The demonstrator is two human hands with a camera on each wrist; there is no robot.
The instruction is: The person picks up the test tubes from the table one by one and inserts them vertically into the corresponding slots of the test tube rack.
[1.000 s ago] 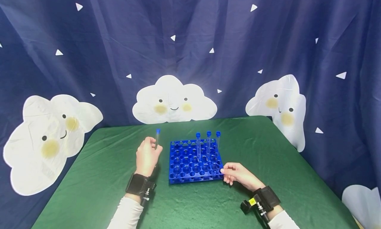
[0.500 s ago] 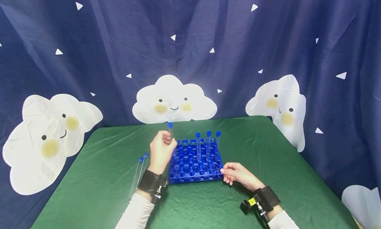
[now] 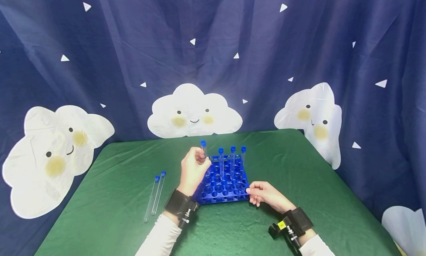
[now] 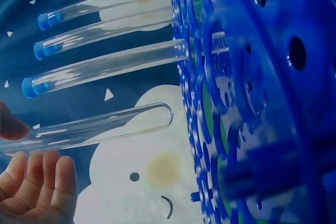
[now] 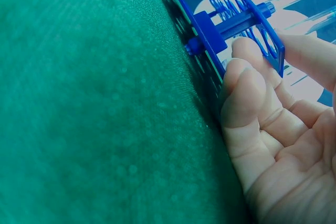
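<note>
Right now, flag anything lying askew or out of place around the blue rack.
Two capped tubes lie flat on the green cloth, left of the rack, while three tubes stand upright in it. Nothing looks spilled or broken.

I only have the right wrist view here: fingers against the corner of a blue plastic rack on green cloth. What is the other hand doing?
Observer: The left hand pinches a clear plastic test tube with a blue cap upright above the blue plastic tube rack.
Operator: Is its tip in a hole yet?
Observer: No. In the left wrist view the tube's rounded bottom is just short of the rack's top plate.
Operator: Any tubes already seated?
Observer: Three capped tubes stand in the rack's far rows.
Operator: Any left outside?
Observer: Two more capped tubes lie side by side on the green tablecloth, left of the rack. The right hand holds the rack's near right corner.
</note>
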